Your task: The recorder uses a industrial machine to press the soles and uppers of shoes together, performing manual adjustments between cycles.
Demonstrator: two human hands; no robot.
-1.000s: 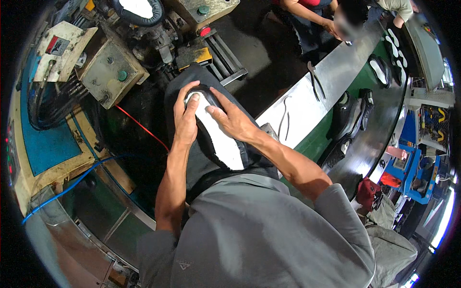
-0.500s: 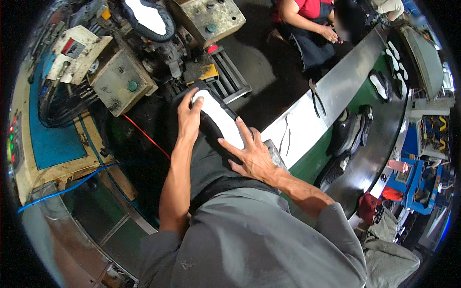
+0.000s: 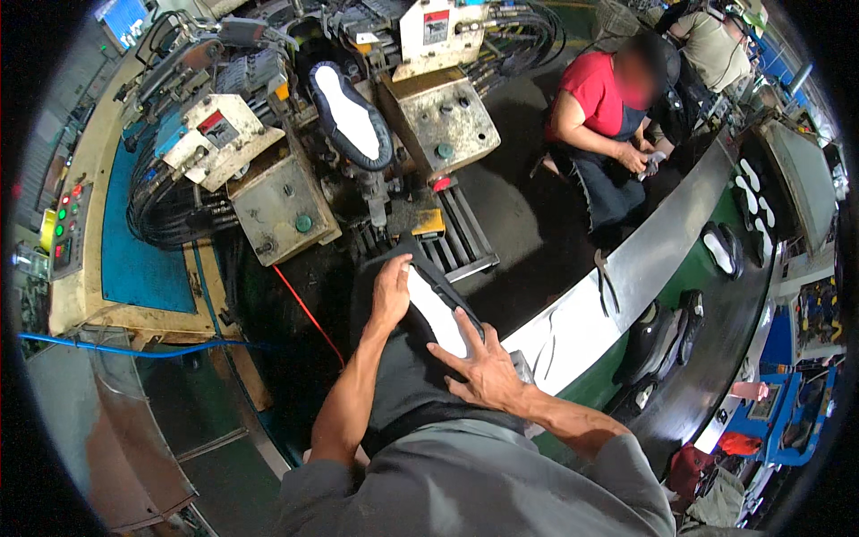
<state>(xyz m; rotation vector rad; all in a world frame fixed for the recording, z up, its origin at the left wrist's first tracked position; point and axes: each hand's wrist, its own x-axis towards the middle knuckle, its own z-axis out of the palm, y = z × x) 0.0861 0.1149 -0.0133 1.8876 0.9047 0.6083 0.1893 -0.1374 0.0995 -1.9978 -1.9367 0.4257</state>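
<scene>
A black shoe upper [image 3: 437, 315] with a white bottom lies across my lap, bottom side up. My left hand [image 3: 391, 291] is wrapped round its far left edge, with the thumb by the white part. Over the nearer end, my right hand [image 3: 486, 369] grips with the fingers spread, some tips on the white bottom. What lies under the palms is hidden. Beyond my hands, a second black shoe upper [image 3: 349, 118] with a white bottom sits bottom up on the machine.
Ahead stands the machine with its metal boxes [image 3: 284, 195]. At right, a metal ledge [image 3: 658, 210] holds pincers [image 3: 607, 285] and a thin strip; several shoes [image 3: 689, 327] lie on the green belt beyond. A seated person in red [image 3: 586, 98] works ahead right. A blue hose [image 3: 134, 351] runs at left.
My view has tilted up, bringing more of the machine and the person into sight. Both hands stay on the shoe upper in my lap, with nearly the same grip.
</scene>
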